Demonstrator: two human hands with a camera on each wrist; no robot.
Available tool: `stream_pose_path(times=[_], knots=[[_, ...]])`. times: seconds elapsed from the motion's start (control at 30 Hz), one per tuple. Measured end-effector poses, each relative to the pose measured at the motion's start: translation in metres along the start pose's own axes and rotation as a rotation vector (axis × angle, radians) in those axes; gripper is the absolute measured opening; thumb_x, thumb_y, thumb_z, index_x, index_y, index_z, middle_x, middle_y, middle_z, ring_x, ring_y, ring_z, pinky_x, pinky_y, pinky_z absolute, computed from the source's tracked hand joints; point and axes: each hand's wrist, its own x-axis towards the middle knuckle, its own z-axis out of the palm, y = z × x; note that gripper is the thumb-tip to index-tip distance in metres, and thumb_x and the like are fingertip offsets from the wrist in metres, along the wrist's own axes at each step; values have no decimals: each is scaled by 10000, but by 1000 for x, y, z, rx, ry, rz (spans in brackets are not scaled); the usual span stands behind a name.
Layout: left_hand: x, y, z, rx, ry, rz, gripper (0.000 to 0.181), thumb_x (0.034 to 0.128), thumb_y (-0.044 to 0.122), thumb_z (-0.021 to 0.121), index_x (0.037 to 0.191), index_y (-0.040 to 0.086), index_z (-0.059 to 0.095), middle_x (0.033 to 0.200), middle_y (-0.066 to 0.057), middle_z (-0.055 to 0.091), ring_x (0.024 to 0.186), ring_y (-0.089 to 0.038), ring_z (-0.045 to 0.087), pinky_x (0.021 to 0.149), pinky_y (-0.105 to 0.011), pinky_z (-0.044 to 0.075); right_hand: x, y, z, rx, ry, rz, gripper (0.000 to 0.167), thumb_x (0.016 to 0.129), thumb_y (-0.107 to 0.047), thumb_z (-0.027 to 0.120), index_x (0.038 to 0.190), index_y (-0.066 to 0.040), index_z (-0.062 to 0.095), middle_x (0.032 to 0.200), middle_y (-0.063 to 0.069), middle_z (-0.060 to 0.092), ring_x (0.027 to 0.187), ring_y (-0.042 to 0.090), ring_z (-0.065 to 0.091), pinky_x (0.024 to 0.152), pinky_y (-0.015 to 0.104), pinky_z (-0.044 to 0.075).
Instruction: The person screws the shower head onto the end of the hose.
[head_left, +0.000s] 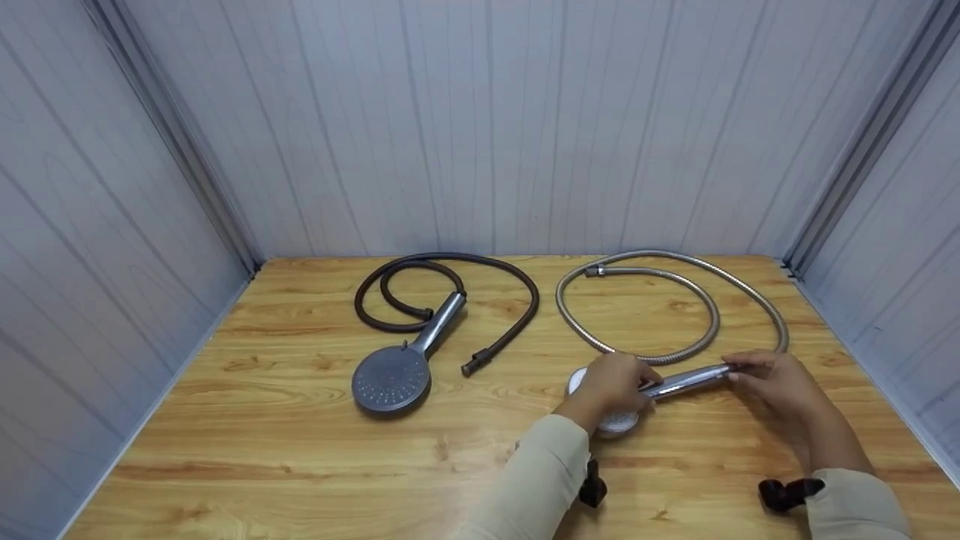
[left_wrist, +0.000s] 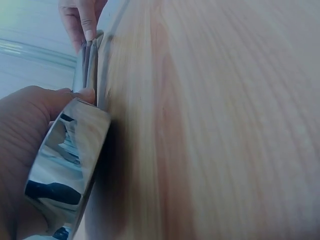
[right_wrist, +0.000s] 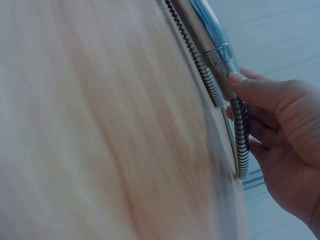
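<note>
A chrome hand shower (head_left: 688, 381) with a pale spray face lies over the right part of the table. My left hand (head_left: 616, 382) grips it where the head meets the handle, covering part of the spray face. In the left wrist view the shiny side of its head (left_wrist: 65, 165) shows beside my thumb. At the handle's far end my right hand (head_left: 780, 382) pinches the metal connector (right_wrist: 227, 90) between thumb and fingers. From there runs a silver metal hose (right_wrist: 241, 140), in line with the handle; how tightly the two are joined I cannot tell.
The silver hose's loops spread behind both hands, its free end fitting (head_left: 595, 271) near the back wall. To the left lies a second hand shower (head_left: 391, 379), grey-faced, with a dark hose (head_left: 536, 300) coiled behind it. Panelled walls (head_left: 487, 127) enclose the wooden table (head_left: 300, 465).
</note>
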Motion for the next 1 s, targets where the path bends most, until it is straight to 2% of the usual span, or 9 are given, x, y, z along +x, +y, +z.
stream_pose_path(times=[0.13, 0.23, 0.4, 0.5, 0.6, 0.67, 0.73, 0.87, 1.0], knots=[[0, -1, -1, 47, 25, 9, 367, 779, 409, 815, 1131, 340, 738, 984, 200, 690, 834, 61, 571, 726, -146, 439, 0, -2, 1, -39, 19, -35, 331, 954, -96, 628, 1239, 72, 623, 1288, 289, 553, 1149, 325, 568, 821, 101, 424], [-1, -1, -1, 48, 50, 12, 406, 780, 455, 800, 1157, 321, 727, 1000, 184, 697, 859, 51, 596, 733, -149, 452, 1, -4, 2, -68, 32, -65, 332, 953, -91, 628, 1236, 81, 619, 1294, 302, 543, 1179, 447, 514, 827, 84, 401], [-1, -3, -3, 9, 85, 17, 395, 797, 451, 786, 1152, 285, 736, 997, 169, 699, 819, 57, 587, 713, -137, 446, -1, -2, 4, -72, 48, -85, 330, 936, -72, 647, 1227, 82, 620, 1297, 303, 537, 1143, 447, 533, 817, 95, 408], [-1, -4, -6, -28, 110, 19, 366, 806, 424, 785, 1137, 272, 745, 995, 163, 703, 798, 70, 581, 694, -124, 441, -1, 0, 6, -89, 76, -118, 318, 907, -38, 674, 1205, 67, 641, 1280, 295, 552, 1095, 310, 595, 807, 96, 421], [-1, -3, -9, -114, 124, 22, 323, 817, 366, 789, 1113, 242, 757, 997, 134, 715, 815, 55, 600, 685, -114, 440, -2, 2, 8, -118, 99, -146, 325, 876, -14, 700, 1191, 50, 656, 1257, 285, 571, 1023, 188, 625, 789, 112, 441], [-1, -4, -12, -193, 127, 23, 294, 822, 319, 794, 1095, 213, 763, 995, 113, 722, 840, 30, 618, 689, -107, 440, -3, 1, 8, -125, 98, -138, 338, 876, -30, 706, 1202, 44, 652, 1264, 285, 564, 1027, 214, 626, 810, 185, 473], [-1, -5, -13, -272, 131, 29, 279, 822, 264, 799, 1085, 176, 765, 994, 92, 725, 859, -1, 635, 694, -101, 439, -4, -2, 7, -128, 80, -114, 363, 894, -73, 700, 1234, 37, 635, 1295, 289, 540, 1090, 334, 594, 864, 328, 493], [-1, -10, -16, -408, 125, 56, 317, 814, 204, 807, 1112, 112, 748, 1011, 54, 719, 879, -41, 652, 708, -100, 445, -7, -11, 5, -122, 40, -51, 441, 933, -203, 675, 1298, 30, 587, 1360, 294, 480, 1195, 499, 461, 906, 601, 415], [-2, -12, -18, -514, 91, 61, 414, 787, 207, 832, 1169, 95, 720, 1067, 26, 705, 896, -47, 651, 725, -122, 461, -8, -17, 6, -122, 28, -37, 482, 934, -246, 674, 1321, 22, 570, 1361, 281, 481, 1191, 495, 465, 904, 611, 419]])
